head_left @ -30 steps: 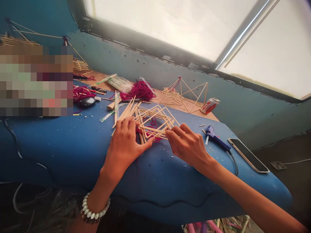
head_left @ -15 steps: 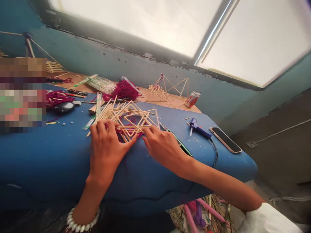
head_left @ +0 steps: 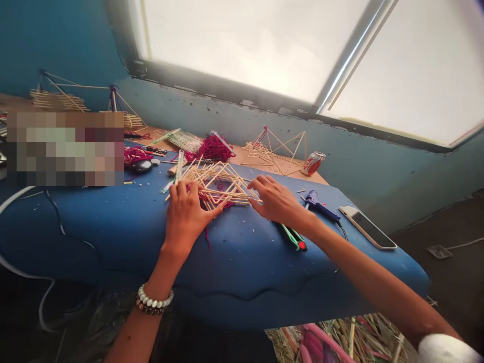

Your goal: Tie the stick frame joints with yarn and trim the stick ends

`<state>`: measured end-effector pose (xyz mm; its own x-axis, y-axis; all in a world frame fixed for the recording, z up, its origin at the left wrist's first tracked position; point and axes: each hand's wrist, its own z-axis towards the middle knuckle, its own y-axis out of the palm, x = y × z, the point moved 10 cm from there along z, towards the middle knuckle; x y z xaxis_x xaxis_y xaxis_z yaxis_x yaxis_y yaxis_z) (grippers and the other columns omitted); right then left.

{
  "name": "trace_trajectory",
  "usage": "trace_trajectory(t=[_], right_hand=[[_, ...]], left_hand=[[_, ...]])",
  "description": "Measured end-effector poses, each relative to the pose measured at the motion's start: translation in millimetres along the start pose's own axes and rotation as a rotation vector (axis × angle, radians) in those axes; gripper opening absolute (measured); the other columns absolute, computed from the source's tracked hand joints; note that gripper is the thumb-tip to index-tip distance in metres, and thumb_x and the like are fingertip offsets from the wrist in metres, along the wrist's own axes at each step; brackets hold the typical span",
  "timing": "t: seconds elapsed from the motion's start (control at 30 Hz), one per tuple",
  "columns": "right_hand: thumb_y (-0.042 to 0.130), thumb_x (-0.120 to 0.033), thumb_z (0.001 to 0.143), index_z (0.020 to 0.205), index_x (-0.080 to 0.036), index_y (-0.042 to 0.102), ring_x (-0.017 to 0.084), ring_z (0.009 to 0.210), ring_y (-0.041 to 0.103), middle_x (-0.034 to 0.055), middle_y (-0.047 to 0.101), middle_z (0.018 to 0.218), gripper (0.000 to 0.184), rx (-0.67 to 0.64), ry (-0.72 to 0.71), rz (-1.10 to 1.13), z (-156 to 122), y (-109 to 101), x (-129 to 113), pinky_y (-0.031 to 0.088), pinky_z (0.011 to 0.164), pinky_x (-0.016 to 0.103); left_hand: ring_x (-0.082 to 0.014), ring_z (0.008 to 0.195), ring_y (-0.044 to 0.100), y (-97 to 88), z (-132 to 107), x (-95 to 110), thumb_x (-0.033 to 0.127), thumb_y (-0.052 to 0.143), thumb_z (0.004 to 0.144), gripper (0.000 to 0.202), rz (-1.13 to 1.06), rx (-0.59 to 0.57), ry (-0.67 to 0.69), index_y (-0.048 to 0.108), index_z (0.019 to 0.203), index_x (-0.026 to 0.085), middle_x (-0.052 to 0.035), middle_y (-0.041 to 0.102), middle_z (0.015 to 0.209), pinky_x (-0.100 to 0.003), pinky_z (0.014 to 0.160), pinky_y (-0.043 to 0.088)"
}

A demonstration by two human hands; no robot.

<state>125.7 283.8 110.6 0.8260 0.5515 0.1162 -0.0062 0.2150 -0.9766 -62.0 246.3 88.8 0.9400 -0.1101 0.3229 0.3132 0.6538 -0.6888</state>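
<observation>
A cluster of thin wooden sticks, some joined into square and triangular stick frames (head_left: 236, 174), lies near the blue table's front edge. My left hand (head_left: 185, 217) grips the frames at their left front, thumb stretched along the near side and fingers curled over the sticks. At the right corner, my right hand (head_left: 278, 199) has its fingers and thumb around the stick ends. Magenta yarn (head_left: 220, 186) shows between and beneath the sticks. Beside my right wrist lies a green-handled cutter (head_left: 293, 237), partly covered by that arm.
To the right are a blue glue gun (head_left: 321, 205) and a phone (head_left: 368, 227). A drink can (head_left: 313, 164) and a finished-looking stick structure (head_left: 260, 151) stand at the back. Behind the sticks lie a magenta yarn pile (head_left: 215, 147) and packaged sticks (head_left: 185, 141). A pixelated patch hides the left.
My right hand has shifted to the right corner of the stick frames, its fingers more raised and parted. My left hand keeps its hold. The camera view has turned slightly left.
</observation>
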Motion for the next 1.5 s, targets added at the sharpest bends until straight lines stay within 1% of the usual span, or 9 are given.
trace_trajectory(t=[0.17, 0.37, 0.57, 0.7, 0.83, 0.97, 1.07, 1.33, 1.5], right_hand=[[0.064, -0.039, 0.102, 0.12, -0.017, 0.067, 0.021, 0.105, 0.069, 0.0076, 0.07, 0.119, 0.029, -0.128, -0.001, 0.078, 8.3, 13.5, 23.9, 0.058, 0.095, 0.044], [0.067, -0.041, 0.101, 0.128, -0.018, 0.066, 0.022, 0.11, 0.068, 0.0096, 0.067, 0.128, 0.036, -0.187, -0.026, 0.14, 7.7, 22.1, 31.4, 0.06, 0.094, 0.045], [0.066, -0.04, 0.101, 0.126, -0.017, 0.066, 0.023, 0.111, 0.067, 0.0097, 0.067, 0.129, 0.034, -0.096, -0.014, 0.088, 1.1, -2.7, 32.6, 0.059, 0.095, 0.046], [0.064, -0.04, 0.102, 0.124, -0.017, 0.066, 0.021, 0.107, 0.068, 0.0092, 0.068, 0.126, 0.032, -0.028, 0.017, 0.038, -16.9, -20.4, 18.3, 0.06, 0.092, 0.043], [0.059, -0.037, 0.105, 0.122, -0.017, 0.066, 0.019, 0.1, 0.068, 0.0088, 0.067, 0.123, 0.028, 0.018, 0.085, -0.008, -40.5, -27.6, -2.7, 0.06, 0.084, 0.037], [0.043, -0.029, 0.11, 0.122, -0.016, 0.066, 0.019, 0.09, 0.068, 0.0127, 0.064, 0.126, 0.029, 0.047, 0.116, -0.021, -59.7, -32.8, -20.1, 0.053, 0.066, 0.031], [0.038, -0.027, 0.11, 0.116, -0.017, 0.069, 0.019, 0.081, 0.067, 0.0147, 0.062, 0.127, 0.033, 0.058, 0.132, -0.013, -66.6, -38.8, -22.4, 0.043, 0.058, 0.03], [0.041, -0.029, 0.109, 0.112, -0.019, 0.071, 0.016, 0.076, 0.066, 0.0121, 0.065, 0.126, 0.032, 0.118, 0.159, 0.033, -76.1, -45.3, -8.5, 0.027, 0.053, 0.03], [0.044, -0.029, 0.109, 0.111, -0.02, 0.074, 0.015, 0.073, 0.066, 0.0114, 0.068, 0.123, 0.031, 0.176, 0.166, 0.09, -82.0, -40.2, -2.0, 0.03, 0.055, 0.028]], left_hand=[[-0.0407, 0.113, 0.055, -2.3, 1.2, -1.0, 0.075, 0.07, 0.08, 0.067, 0.02, 0.009, 0.001, 0.063, 0.109, 0.015, -0.0186, 0.06, 0.116, -0.053, 0.102, 0.051], [-0.0418, 0.113, 0.056, -6.8, 3.8, 0.3, 0.076, 0.066, 0.081, 0.068, 0.053, 0.013, -0.001, 0.065, 0.109, 0.014, -0.02, 0.061, 0.115, -0.053, 0.102, 0.051], [-0.0413, 0.112, 0.057, -7.1, 3.8, -1.2, 0.078, 0.066, 0.08, 0.07, 0.039, 0.015, -0.017, 0.065, 0.111, 0.015, -0.019, 0.061, 0.113, -0.053, 0.1, 0.051], [-0.041, 0.111, 0.058, -5.6, 4.9, -3.8, 0.078, 0.068, 0.079, 0.07, 0.054, 0.004, -0.034, 0.065, 0.109, 0.015, -0.0184, 0.061, 0.109, -0.052, 0.101, 0.051], [-0.041, 0.112, 0.058, -8.7, 5.4, -2.6, 0.078, 0.068, 0.078, 0.068, 0.057, 0.003, -0.039, 0.065, 0.106, 0.016, -0.0191, 0.061, 0.11, -0.052, 0.102, 0.049], [-0.0404, 0.109, 0.059, -11.8, 4.7, 0.2, 0.08, 0.067, 0.078, 0.067, 0.052, 0.004, -0.035, 0.065, 0.102, 0.017, -0.0193, 0.062, 0.109, -0.052, 0.1, 0.05], [-0.0396, 0.107, 0.059, -11.1, 4.7, 0.1, 0.08, 0.067, 0.077, 0.066, 0.054, 0.011, -0.036, 0.065, 0.099, 0.018, -0.0184, 0.063, 0.108, -0.052, 0.099, 0.05], [-0.0369, 0.107, 0.059, -7.7, 5.0, 2.1, 0.079, 0.072, 0.075, 0.066, 0.059, 0.013, 0.006, 0.066, 0.098, 0.018, -0.0155, 0.064, 0.104, -0.048, 0.101, 0.05], [-0.0361, 0.106, 0.06, -6.8, 4.5, 3.8, 0.077, 0.074, 0.075, 0.063, 0.08, 0.007, 0.043, 0.067, 0.098, 0.019, -0.0154, 0.065, 0.105, -0.046, 0.099, 0.051]])
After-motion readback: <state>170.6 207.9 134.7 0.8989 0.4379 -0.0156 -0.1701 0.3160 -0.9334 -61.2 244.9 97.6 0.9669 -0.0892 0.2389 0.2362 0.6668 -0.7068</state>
